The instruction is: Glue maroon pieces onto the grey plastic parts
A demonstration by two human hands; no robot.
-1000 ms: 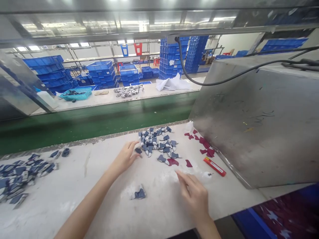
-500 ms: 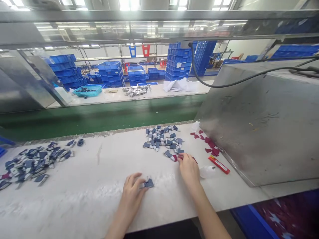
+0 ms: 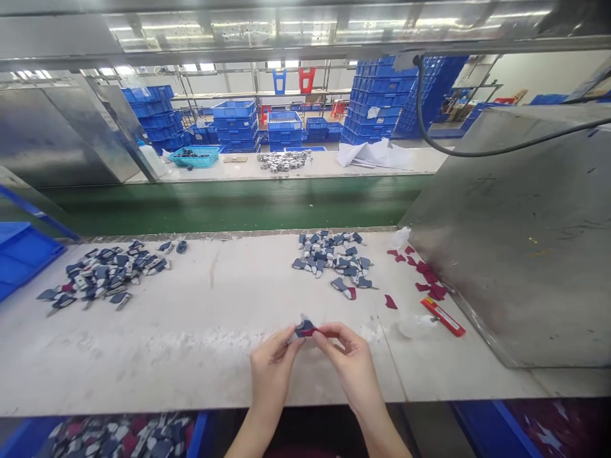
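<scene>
Between the fingertips of my left hand (image 3: pixel 273 357) is a small dark blue and white piece (image 3: pixel 302 326), held just over the table's front part. My right hand (image 3: pixel 348 356) pinches a thin dark red piece (image 3: pixel 310 332) against the blue one, so the two pieces touch. Farther back lies a pile of similar blue and white pieces (image 3: pixel 329 254). One piece at its near edge carries a red part (image 3: pixel 352 293). A loose red cutout (image 3: pixel 390 301) lies right of that pile, with several more red cutouts (image 3: pixel 427 273) beyond it.
Another pile of blue and white pieces (image 3: pixel 105 273) lies on the left of the table. A red and yellow packet (image 3: pixel 443 317) rests beside the large metal box (image 3: pixel 534 254) on the right. Below the front edge stands a blue bin (image 3: pixel 200 436) full of pieces.
My right hand has come from near the pile toward my left hand, bringing a red piece against the blue one. Both hands now meet at the blue piece, which is raised. The view has shifted.
</scene>
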